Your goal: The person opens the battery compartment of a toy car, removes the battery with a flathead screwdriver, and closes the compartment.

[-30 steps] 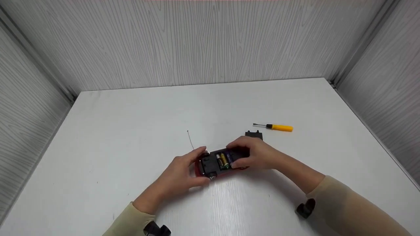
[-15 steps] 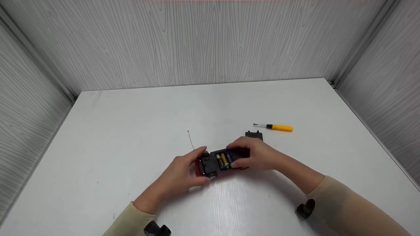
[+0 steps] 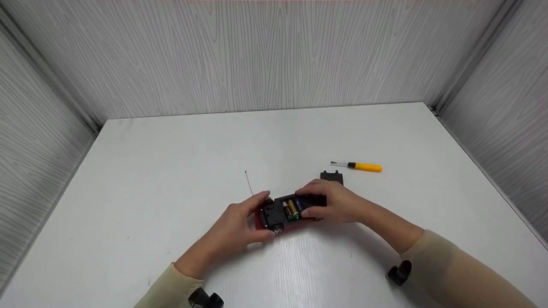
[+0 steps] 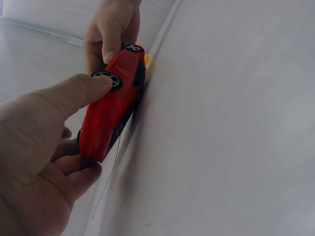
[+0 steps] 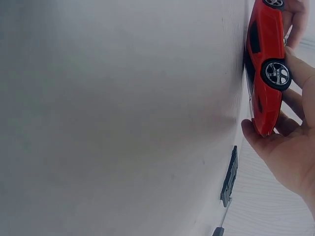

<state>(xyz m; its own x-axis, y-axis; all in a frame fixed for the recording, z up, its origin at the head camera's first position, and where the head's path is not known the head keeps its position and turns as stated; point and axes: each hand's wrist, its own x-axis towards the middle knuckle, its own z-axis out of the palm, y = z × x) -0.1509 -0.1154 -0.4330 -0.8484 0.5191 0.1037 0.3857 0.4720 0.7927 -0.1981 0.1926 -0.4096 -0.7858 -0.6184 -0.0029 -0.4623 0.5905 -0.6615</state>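
A red toy car lies upside down, its black underside [image 3: 269,215] facing up in the head view and its red side [image 4: 106,115] showing in the left wrist view. Gold, green and dark blue batteries [image 3: 292,208] sit in its uncovered compartment. My left hand [image 3: 231,224] grips one end, with the thumb on a wheel [image 4: 107,80]. My right hand [image 3: 336,203] holds the other end, thumb and fingertips along the compartment's edge by the blue battery. The right wrist view shows those fingers curled around the car's end [image 5: 266,105]. The right palm hides part of the underside from above.
Just beyond my right hand lies a black battery cover [image 3: 332,176]. A screwdriver with a yellow handle [image 3: 368,167] rests farther back. From the car's left end a thin wire antenna [image 3: 248,182] sticks out over the white table [image 3: 171,171]. Grey panels [image 3: 265,55] enclose the table's back and sides.
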